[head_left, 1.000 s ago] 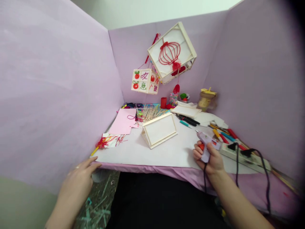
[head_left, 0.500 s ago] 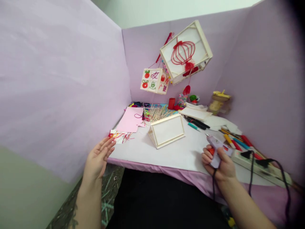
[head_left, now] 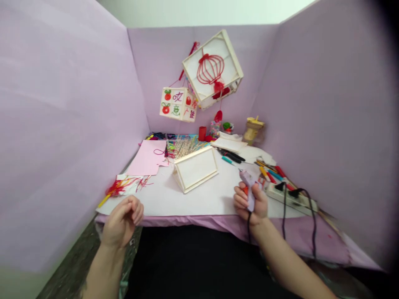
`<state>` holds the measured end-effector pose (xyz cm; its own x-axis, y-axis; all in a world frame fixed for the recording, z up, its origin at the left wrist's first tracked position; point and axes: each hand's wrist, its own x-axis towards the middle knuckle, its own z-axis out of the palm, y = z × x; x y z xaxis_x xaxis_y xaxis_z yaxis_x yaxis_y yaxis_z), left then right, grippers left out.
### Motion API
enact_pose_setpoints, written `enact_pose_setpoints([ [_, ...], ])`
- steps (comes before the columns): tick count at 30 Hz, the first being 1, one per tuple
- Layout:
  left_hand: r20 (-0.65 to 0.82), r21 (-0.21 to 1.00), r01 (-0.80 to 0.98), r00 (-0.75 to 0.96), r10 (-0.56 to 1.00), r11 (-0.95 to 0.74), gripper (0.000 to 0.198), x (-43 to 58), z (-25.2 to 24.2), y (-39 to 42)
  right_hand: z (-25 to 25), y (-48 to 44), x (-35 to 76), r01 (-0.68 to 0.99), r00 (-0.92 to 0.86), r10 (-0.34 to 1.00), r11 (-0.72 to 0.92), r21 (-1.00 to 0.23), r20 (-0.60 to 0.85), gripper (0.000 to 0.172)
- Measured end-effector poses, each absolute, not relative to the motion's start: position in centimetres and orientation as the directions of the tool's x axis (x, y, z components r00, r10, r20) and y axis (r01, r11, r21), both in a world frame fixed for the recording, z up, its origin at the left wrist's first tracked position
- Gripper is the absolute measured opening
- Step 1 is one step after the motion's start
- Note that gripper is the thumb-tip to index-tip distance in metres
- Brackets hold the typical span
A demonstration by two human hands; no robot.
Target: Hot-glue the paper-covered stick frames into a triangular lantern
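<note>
My right hand [head_left: 256,205] is wrapped round a lilac hot glue gun [head_left: 248,182] with an orange trigger, its nozzle tilted up over the table's front right. A dark cord hangs from the gun's handle. At the front left edge my left hand [head_left: 123,222] is curled into a loose fist, with nothing visible in it. Between the hands, a white frame edged with pale sticks [head_left: 198,170] stands on the white table top [head_left: 218,199] like a small tent. Red threads [head_left: 116,187] and a yellow stick lie just beyond my left hand.
Two decorated lanterns [head_left: 215,68] hang over the back. Pink paper [head_left: 148,158] lies at left, thin sticks [head_left: 188,146] behind the frame. Black-handled pliers [head_left: 232,155], markers [head_left: 271,172] and a corded power strip [head_left: 291,199] are at right. Lilac partitions [head_left: 199,37] surround the table.
The view has swung right, so the scene sits further left. My left hand's fingers, stretched out before, are now curled in. My right hand still holds the glue gun.
</note>
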<state>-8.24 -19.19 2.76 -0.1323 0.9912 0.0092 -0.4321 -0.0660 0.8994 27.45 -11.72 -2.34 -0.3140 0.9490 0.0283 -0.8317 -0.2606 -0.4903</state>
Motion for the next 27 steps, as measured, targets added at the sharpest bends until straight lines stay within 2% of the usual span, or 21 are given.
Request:
enact_pose_setpoints([
  [4, -0.071, 0.972, -0.219, 0.083, 0.994, 0.087, 0.027, -3.5, 2.6, -18.4, -0.6, -12.8, 25.7, -0.892, -0.386, 0.900, -0.308, -0.331, 0.203, 0.028],
  [7, -0.060, 0.996, -0.048, 0.207, 0.977, 0.071, 0.036, 0.3, 2.1, -17.3, 0.5, -13.5, 24.9, -0.887, -0.429, 0.865, -0.347, -0.305, 0.261, 0.027],
  [10, 0.143, 0.989, 0.018, 0.124, 0.982, -0.146, 0.048, 3.6, 1.3, -16.4, 0.9, -14.4, 24.0, -0.863, -0.449, 0.856, -0.341, -0.374, 0.255, 0.027],
  [11, 0.196, 0.977, 0.051, 0.149, 0.969, -0.205, 0.052, 4.5, 1.1, -16.3, 0.8, -14.7, 23.7, -0.849, -0.452, 0.858, -0.330, -0.414, 0.243, 0.029],
  [13, 0.266, 0.954, 0.047, 0.309, 0.913, -0.295, 0.071, 5.9, 0.8, -16.5, 0.4, -15.3, 23.1, -0.814, -0.433, 0.877, -0.279, -0.510, 0.211, 0.032],
  [15, 0.279, 0.933, 0.054, 0.515, 0.811, -0.355, 0.081, 6.3, 0.7, -17.1, -0.3, -15.7, 22.9, -0.769, -0.363, 0.917, -0.192, -0.610, 0.168, 0.034],
  [17, 0.251, 0.915, 0.081, 0.650, 0.717, -0.394, 0.078, 5.7, 0.9, -17.6, -0.9, -15.5, 23.4, -0.717, -0.221, 0.967, -0.075, -0.693, 0.124, 0.034],
  [18, 0.247, 0.909, 0.097, 0.657, 0.712, -0.405, 0.070, 5.0, 1.0, -17.7, -1.2, -15.2, 23.9, -0.688, -0.131, 0.986, -0.016, -0.725, 0.102, 0.033],
  [20, 0.274, 0.906, 0.132, 0.540, 0.796, -0.401, 0.042, 3.2, 0.9, -17.1, -1.5, -14.3, 25.2, -0.610, 0.041, 0.996, 0.085, -0.788, 0.075, 0.035],
  [21, 0.305, 0.908, 0.171, 0.357, 0.883, -0.383, 0.032, 2.1, 0.8, -16.5, -1.6, -13.7, 25.9, -0.558, 0.092, 0.994, 0.107, -0.823, 0.067, 0.037],
  [23, 0.342, 0.901, 0.302, -0.053, 0.938, -0.312, 0.035, 0.2, 0.2, -14.6, -1.8, -12.4, 27.1, -0.428, 0.109, 0.993, 0.084, -0.900, 0.041, 0.044],
  [24, 0.338, 0.889, 0.378, -0.160, 0.927, -0.259, 0.033, -0.6, -0.1, -13.5, -1.8, -11.7, 27.6, -0.350, 0.090, 0.996, 0.050, -0.936, 0.019, 0.047],
  [26, 0.324, 0.832, 0.527, -0.206, 0.924, -0.174, 0.024, -1.7, -0.9, -11.3, -1.9, -10.6, 28.1, -0.134, 0.028, 0.999, -0.040, -0.990, -0.044, 0.050],
  [27, 0.320, 0.820, 0.545, -0.189, 0.928, -0.172, 0.026, -1.9, -1.3, -10.3, -2.0, -10.1, 28.2, -0.021, 0.004, 0.997, -0.076, -0.997, -0.076, 0.049],
])
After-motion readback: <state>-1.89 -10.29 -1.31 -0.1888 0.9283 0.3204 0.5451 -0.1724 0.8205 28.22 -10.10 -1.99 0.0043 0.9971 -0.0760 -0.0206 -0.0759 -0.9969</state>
